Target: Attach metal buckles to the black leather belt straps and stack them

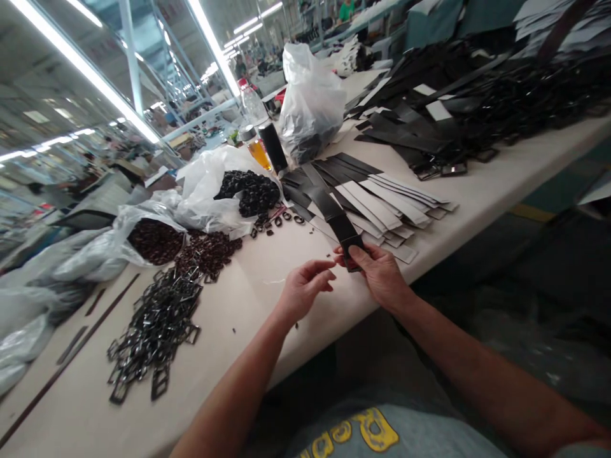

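Observation:
My right hand (379, 270) grips the end of a black strap (331, 213), thumb on top, close to the table's front edge. A dark piece that looks like a buckle (354, 267) shows at the strap's gripped end, partly hidden by the fingers. To its left, my left hand (305, 286) is held just apart from the strap with its fingers loosely curled; I cannot make out anything in it. Behind the hands lie several more straps (382, 200), some black side up and some pale side up. A heap of dark metal buckles (155, 324) lies to the left.
Brown loops (210, 254) spill from a plastic bag (124, 226); black loops (258, 194) fill another. A tied white bag (310, 95), a black cylinder (273, 146) and a bottle (252, 105) stand behind. Finished-looking black straps with buckles (458, 133) are piled at the right.

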The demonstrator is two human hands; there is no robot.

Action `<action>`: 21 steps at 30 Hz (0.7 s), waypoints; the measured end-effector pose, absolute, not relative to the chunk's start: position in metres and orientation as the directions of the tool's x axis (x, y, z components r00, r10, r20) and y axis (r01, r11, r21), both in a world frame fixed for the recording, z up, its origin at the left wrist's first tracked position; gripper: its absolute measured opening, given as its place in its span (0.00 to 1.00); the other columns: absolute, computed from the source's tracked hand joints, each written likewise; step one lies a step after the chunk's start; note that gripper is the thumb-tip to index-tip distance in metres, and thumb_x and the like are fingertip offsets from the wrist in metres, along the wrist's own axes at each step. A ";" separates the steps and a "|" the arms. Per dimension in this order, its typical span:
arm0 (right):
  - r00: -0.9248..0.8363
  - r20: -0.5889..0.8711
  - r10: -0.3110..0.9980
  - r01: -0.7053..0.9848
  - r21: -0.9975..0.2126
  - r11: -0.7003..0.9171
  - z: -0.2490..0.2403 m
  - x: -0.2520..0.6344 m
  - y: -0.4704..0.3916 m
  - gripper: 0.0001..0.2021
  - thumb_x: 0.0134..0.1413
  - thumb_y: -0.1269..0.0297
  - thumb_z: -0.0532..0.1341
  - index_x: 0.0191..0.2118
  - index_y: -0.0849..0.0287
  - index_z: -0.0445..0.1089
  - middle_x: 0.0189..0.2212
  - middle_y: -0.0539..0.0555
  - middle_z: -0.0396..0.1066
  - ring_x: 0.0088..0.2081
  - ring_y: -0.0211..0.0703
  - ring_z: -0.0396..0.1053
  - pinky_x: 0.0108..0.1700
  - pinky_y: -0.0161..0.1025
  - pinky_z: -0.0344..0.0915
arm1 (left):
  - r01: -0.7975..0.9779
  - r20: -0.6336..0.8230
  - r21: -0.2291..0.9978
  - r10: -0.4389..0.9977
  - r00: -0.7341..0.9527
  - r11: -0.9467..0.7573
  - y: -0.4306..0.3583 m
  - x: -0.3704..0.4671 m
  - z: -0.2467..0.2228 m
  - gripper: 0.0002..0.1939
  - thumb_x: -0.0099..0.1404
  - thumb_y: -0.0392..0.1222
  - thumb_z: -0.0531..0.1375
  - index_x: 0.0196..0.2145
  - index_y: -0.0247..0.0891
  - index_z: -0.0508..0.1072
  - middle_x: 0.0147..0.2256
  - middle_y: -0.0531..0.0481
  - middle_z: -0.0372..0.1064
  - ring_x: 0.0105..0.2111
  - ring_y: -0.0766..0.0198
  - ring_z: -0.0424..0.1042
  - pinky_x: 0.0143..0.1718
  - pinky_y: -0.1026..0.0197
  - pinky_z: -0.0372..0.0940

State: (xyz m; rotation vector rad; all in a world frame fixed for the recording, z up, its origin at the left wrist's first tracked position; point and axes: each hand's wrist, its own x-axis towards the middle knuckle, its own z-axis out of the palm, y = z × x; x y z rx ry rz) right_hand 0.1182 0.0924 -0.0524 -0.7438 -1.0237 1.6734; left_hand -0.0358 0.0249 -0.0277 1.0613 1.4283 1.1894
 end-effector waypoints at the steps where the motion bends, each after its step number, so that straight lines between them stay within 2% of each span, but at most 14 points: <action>1: -0.306 -0.006 0.952 -0.422 -0.895 -0.141 -0.053 0.119 0.095 0.20 0.44 0.44 0.73 0.32 0.58 0.77 0.33 0.54 0.79 0.29 0.41 0.76 0.34 0.37 0.71 | 0.107 -0.121 0.983 0.970 -0.213 0.146 0.031 -0.051 -0.027 0.19 0.54 0.53 0.68 0.38 0.36 0.80 0.29 0.48 0.76 0.24 0.67 0.71 0.30 0.62 0.68; 4: -0.319 -0.006 0.948 -0.401 -0.905 -0.141 -0.054 0.120 0.096 0.21 0.44 0.43 0.72 0.33 0.58 0.77 0.34 0.54 0.80 0.28 0.40 0.76 0.32 0.36 0.71 | 0.241 -0.055 0.959 0.935 -0.350 0.147 0.057 -0.094 -0.029 0.20 0.53 0.55 0.66 0.35 0.35 0.80 0.29 0.48 0.75 0.24 0.67 0.71 0.30 0.62 0.68; 7: -0.311 0.007 0.950 -0.405 -0.906 -0.126 -0.053 0.122 0.092 0.22 0.47 0.43 0.71 0.34 0.59 0.76 0.35 0.55 0.80 0.26 0.38 0.76 0.30 0.35 0.70 | 0.326 -0.004 0.933 0.914 -0.405 0.149 0.090 -0.121 -0.035 0.17 0.54 0.52 0.65 0.33 0.35 0.79 0.28 0.49 0.74 0.24 0.67 0.69 0.31 0.62 0.67; 12: -0.315 -0.009 0.949 -0.417 -0.897 -0.147 -0.057 0.123 0.089 0.23 0.48 0.41 0.70 0.32 0.60 0.73 0.26 0.52 0.78 0.23 0.40 0.75 0.28 0.37 0.71 | 0.528 0.121 0.838 0.896 -0.428 0.139 0.133 -0.129 -0.041 0.06 0.54 0.37 0.66 0.32 0.39 0.80 0.36 0.48 0.74 0.32 0.63 0.70 0.41 0.59 0.65; 16: -0.341 -0.014 0.940 -0.381 -0.912 -0.152 -0.057 0.123 0.089 0.25 0.48 0.39 0.69 0.33 0.60 0.72 0.23 0.53 0.76 0.21 0.42 0.74 0.27 0.39 0.73 | 0.611 0.162 0.780 0.900 -0.403 0.133 0.150 -0.128 -0.039 0.07 0.51 0.30 0.67 0.27 0.41 0.80 0.41 0.46 0.73 0.43 0.56 0.71 0.47 0.59 0.62; 18: -0.354 -0.010 0.935 -0.366 -0.919 -0.148 -0.055 0.123 0.089 0.25 0.47 0.39 0.69 0.34 0.60 0.72 0.23 0.53 0.76 0.21 0.42 0.74 0.27 0.39 0.73 | 0.607 0.155 0.782 0.899 -0.410 0.142 0.154 -0.126 -0.037 0.06 0.50 0.30 0.67 0.24 0.40 0.78 0.40 0.46 0.73 0.45 0.55 0.71 0.47 0.59 0.62; 21: -0.357 -0.023 0.934 -0.346 -0.925 -0.155 -0.052 0.120 0.089 0.26 0.46 0.38 0.69 0.33 0.61 0.72 0.23 0.53 0.76 0.21 0.41 0.74 0.26 0.38 0.73 | 0.540 0.104 0.825 0.897 -0.430 0.163 0.149 -0.120 -0.034 0.05 0.54 0.38 0.67 0.24 0.38 0.75 0.34 0.46 0.73 0.39 0.58 0.72 0.41 0.59 0.65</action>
